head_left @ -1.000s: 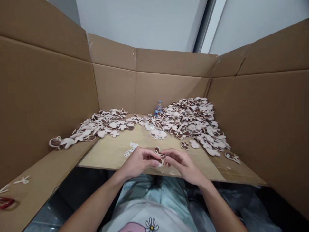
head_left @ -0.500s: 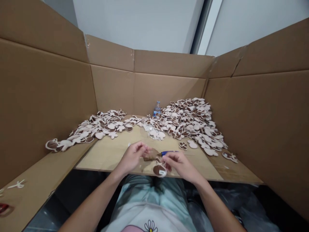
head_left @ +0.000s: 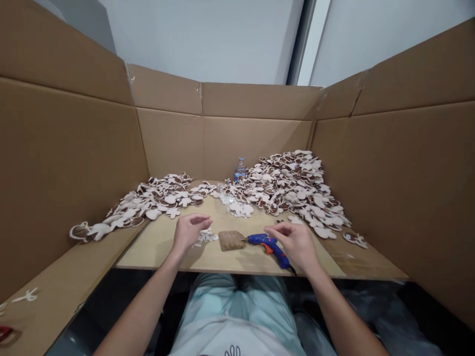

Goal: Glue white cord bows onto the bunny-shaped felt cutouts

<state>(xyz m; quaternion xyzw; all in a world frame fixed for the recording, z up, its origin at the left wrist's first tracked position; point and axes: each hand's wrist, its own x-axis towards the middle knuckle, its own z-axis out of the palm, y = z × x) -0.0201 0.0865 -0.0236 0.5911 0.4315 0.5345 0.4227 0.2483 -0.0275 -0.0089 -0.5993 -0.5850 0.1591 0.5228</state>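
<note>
My left hand [head_left: 190, 231] is raised over the left part of the board, thumb and fingertips pinched together. Anything between them is too small to make out. Small white tags [head_left: 206, 238] lie beside and partly behind it. My right hand [head_left: 295, 241] hovers above the handle side of a blue hot glue gun [head_left: 272, 247], its fingers drawn together; what they hold, if anything, is hidden. The gun lies on its side, with its nozzle at a brown, worn pad [head_left: 232, 241]. Beyond my right fingers are a partly covered brown piece with a bow and a pale felt piece [head_left: 295, 219].
Large piles of brown-and-white felt pieces lie at right [head_left: 289, 180] and left [head_left: 163, 195]. A water bottle [head_left: 240, 169] and clear plastic [head_left: 227, 195] are at the back. Cardboard walls [head_left: 256, 141] surround the board [head_left: 156, 247]. A red object [head_left: 5, 332] sits far left.
The tagged brown piece with a bow that was in my right hand is no longer visible there. My hands have moved apart, uncovering the glue gun, the pad and the small tags.
</note>
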